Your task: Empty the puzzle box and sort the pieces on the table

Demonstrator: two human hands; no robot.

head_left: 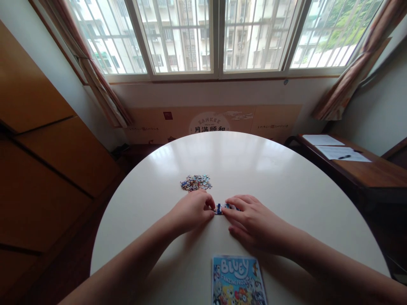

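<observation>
Joined jigsaw puzzle pieces (219, 209), blue and white, lie on the white round table (152, 258) between my hands. At their left end my left hand (195, 209) has its fingers curled in, with the fingertips pinched at a puzzle piece that is mostly hidden. My right hand (249, 216) reaches over the pieces from the right, fingers apart and resting on them, covering part of them. Just beyond my left hand sits a heap of loose puzzle pieces (196, 182). Nearer to me lies a picture sheet (238, 279) lettered "Bluey", cut off by the lower edge.
A brown side table (375, 169) with papers (341, 153) and a dark pen-like object stands at the right. Wooden cabinets (41, 169) line the left. Behind the table are a printed cardboard panel (159, 123), barred windows and tied curtains (349, 89).
</observation>
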